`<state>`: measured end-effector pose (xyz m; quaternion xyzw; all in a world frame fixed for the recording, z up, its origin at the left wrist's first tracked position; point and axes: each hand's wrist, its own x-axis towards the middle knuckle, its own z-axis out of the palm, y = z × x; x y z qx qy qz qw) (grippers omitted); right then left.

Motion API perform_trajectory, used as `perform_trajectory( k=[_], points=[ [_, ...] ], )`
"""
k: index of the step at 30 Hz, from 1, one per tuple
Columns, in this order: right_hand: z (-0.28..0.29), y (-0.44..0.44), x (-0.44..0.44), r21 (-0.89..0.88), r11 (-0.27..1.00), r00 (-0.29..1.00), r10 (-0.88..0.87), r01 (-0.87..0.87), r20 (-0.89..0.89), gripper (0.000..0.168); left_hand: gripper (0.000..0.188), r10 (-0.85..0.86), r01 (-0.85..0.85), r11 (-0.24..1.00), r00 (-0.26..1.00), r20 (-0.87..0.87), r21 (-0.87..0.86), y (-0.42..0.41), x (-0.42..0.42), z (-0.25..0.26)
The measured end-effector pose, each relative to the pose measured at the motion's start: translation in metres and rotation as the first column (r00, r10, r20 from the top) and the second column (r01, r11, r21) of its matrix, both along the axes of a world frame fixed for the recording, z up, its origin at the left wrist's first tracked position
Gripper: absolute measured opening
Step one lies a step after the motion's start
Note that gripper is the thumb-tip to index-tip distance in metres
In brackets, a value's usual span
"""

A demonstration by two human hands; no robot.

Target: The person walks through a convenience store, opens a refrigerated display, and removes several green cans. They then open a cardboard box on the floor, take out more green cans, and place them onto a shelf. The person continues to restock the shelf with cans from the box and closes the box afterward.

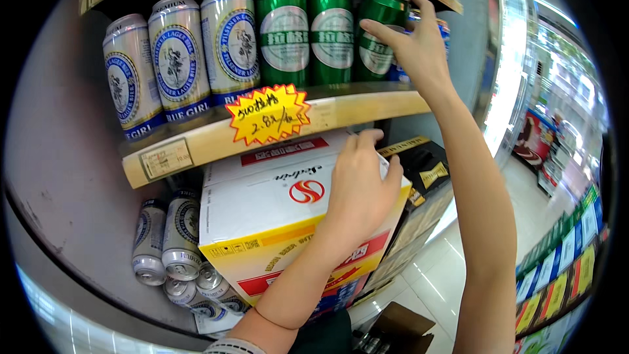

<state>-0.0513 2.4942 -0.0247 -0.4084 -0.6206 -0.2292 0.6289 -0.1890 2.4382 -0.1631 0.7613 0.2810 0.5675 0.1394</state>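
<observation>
My right hand (417, 44) grips a tilted green beer can (376, 51) near its top, thumb on the front and fingers at the far side. Two upright green cans (331, 34) stand to its left on the shelf, followed by several silver-and-blue beer cans (177, 59). Lower down, my left hand (366, 177) is over the top of a white and yellow beer carton (260, 206), fingers spread and holding nothing; whether it touches the carton I cannot tell. Blue cans (400, 71) show partly behind my right hand.
A yellow starburst price sign (268, 114) hangs on the shelf edge (344, 110). Silver cans (182, 236) lie left of the carton, and a black box (430, 164) is to its right. An open cardboard box (405, 327) sits on the floor. Stacked goods (560, 265) line the right side.
</observation>
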Motion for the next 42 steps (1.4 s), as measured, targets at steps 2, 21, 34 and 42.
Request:
perform_trajectory(
  k=[2,21,34,42],
  points=[
    [0.004,-0.005,-0.012,-0.042,0.998,0.998,0.054,-0.055,-0.027,0.071,0.037,0.013,-0.014,0.999,1.0,-0.025,-0.05,-0.002,-0.003,0.004],
    [0.038,-0.005,-0.016,-0.417,0.908,0.999,0.022,-0.033,-0.031,0.059,0.026,0.093,-0.191,0.919,0.955,-0.283,-0.344,-0.016,0.012,0.037],
    [-0.022,-0.017,0.04,-0.387,0.922,0.945,-0.124,-0.003,-0.303,0.043,0.035,0.26,-0.117,0.918,0.899,-0.352,0.379,0.02,0.046,0.173],
    [-0.026,-0.014,0.039,-0.405,0.913,0.937,-0.173,0.036,-0.305,0.044,0.062,0.423,-0.2,0.879,0.746,-0.514,0.434,0.053,0.075,0.213]
  ],
)
